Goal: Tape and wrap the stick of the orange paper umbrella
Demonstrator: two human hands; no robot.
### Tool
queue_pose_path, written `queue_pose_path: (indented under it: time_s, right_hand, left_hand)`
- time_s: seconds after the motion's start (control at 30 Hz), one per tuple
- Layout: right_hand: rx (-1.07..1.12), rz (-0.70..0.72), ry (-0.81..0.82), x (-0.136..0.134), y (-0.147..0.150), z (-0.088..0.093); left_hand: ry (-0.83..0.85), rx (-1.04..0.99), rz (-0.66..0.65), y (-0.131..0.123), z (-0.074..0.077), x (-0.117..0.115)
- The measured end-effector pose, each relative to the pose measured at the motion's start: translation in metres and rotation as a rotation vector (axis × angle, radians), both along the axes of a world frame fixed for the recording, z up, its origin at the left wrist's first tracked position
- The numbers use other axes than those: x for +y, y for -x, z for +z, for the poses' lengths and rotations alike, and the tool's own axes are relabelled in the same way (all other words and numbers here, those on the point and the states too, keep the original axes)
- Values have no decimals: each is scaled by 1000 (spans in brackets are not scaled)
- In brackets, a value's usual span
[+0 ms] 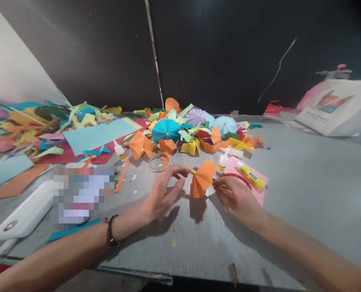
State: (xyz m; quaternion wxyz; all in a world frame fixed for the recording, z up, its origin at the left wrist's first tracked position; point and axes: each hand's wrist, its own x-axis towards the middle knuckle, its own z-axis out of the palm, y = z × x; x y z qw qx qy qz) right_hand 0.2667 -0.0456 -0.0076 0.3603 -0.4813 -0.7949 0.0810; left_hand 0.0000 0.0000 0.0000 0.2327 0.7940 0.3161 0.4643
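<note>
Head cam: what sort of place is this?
Probably a paper-craft workspace: a grey worktable with heaped coloured paper offcuts, a small teal paper parasol and a glue bottle.

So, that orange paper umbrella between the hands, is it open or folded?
Open: the orange paper umbrella fans out in wide pleats between the left hand and the right hand.

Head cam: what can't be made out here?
Pixelated patch on the tabletop: whatever lies there is blurred out.
Right hand: its fingers hide how they meet the orange paper umbrella.
Yellow tube: its print is too small to read.
Paper pile: cut off by the left edge.
</note>
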Motion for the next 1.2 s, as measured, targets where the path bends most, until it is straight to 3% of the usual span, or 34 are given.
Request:
queue_pose_path:
  time_s: [0.17,0.27,0.33,0.57,0.7,0.83,1.03,1.1,1.2]
  right_hand:
    - [52,-44,-70,3,-8,16]
    - [77,-80,12,10,-15,14]
    - [104,-97,54,14,-18,8]
    - [159,-95,91,19,-19,-1]
    - [161,-92,84,20,-18,1]
    - [160,-71,73,20,-18,2]
    - [175,-45,57,19,-15,3]
    - [186,-38,57,18,-14,5]
    - [210,-30,57,16,-14,7]
  left_hand:
    - [-191,157,195,10,4,26]
    - [-191,430,316,21,0,46]
    - [-161,510,355,25,-4,55]
    - [-241,527,274,22,-8,51]
    - [-355,399,178,16,-5,42]
    - [-464,304,-1,9,1,30]
    - [-455,308,-109,6,5,18]
    - [-434,327,-91,6,4,18]
    - [-375,401,39,8,0,22]
